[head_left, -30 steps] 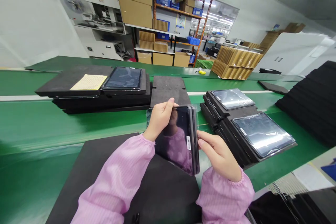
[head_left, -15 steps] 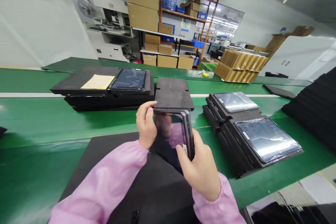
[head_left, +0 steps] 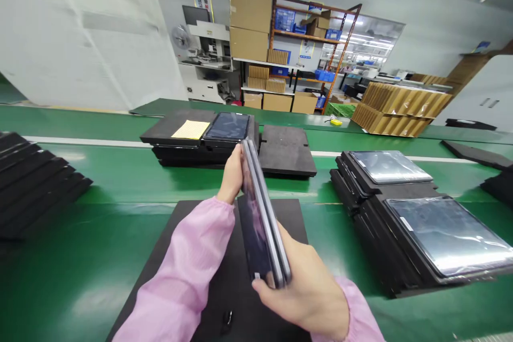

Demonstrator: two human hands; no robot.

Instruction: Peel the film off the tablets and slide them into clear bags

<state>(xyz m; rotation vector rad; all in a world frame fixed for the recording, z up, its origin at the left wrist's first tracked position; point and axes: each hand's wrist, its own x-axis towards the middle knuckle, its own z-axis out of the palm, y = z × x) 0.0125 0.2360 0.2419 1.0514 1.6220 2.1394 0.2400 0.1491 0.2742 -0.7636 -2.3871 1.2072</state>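
Observation:
Two tablets [head_left: 260, 219], pressed face to back, stand nearly edge-on between my hands, with their grey side edges towards me. My left hand [head_left: 232, 173] is closed on their far upper end, its fingers partly hidden behind the screen. Around the near lower end my right hand [head_left: 300, 283] is closed, the thumb at the front screen's bottom corner beside a small white label. Beneath them lies a black foam mat [head_left: 272, 310] on the green bench, with a small shiny black object [head_left: 227, 320] on it.
Foam trays with film-covered tablets [head_left: 449, 232] are stacked at the right. Behind my hands are a tablet [head_left: 228, 126] and yellow paper [head_left: 191, 129] on foam, beside a flat foam block [head_left: 286, 149]. Black foam pieces [head_left: 36, 187] lean at the left; cardboard dividers [head_left: 401, 109] stand at the back.
The tablets have turned from showing their screen to nearly edge-on, both hands still holding them. The view has swung left, bringing the leaning foam pieces at the left into sight.

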